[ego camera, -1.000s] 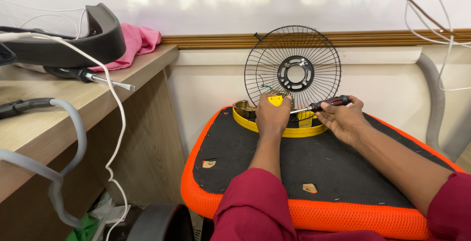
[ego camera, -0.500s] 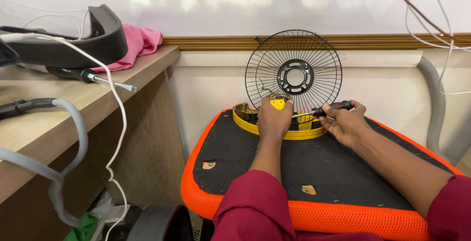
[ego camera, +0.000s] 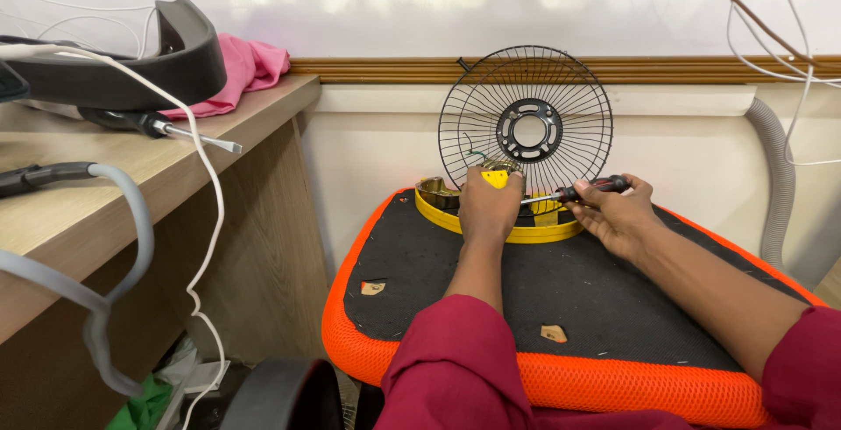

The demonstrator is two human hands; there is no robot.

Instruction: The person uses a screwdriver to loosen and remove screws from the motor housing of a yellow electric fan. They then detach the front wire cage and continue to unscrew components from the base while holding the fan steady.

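A: Where are the two hands at this moment?

B: The left hand (ego camera: pixel 487 207) rests at the bottom of the black wire fan guard (ego camera: pixel 526 123), which stands upright. Its fingers are curled on a small yellow part (ego camera: pixel 496 178) at the base of the guard. The right hand (ego camera: pixel 618 215) is closed around a screwdriver with a black and red handle (ego camera: pixel 594 188). The metal tip points left, toward the yellow part.

A: And on what does the guard stand?

B: On a yellow ring-shaped base (ego camera: pixel 517 230), which lies at the far edge of a black cushion with an orange mesh border (ego camera: pixel 491 369), close to the wall.

A: What else is near?

B: To the left is a wooden surface (ego camera: pixel 131 176). On it lie a second screwdriver (ego camera: pixel 162 126), a pink cloth (ego camera: pixel 250 66), a dark curved piece (ego camera: pixel 131 62) and a white cable (ego camera: pixel 206 185) that hangs over the edge. A grey hose (ego camera: pixel 775 176) runs down the wall on the right.
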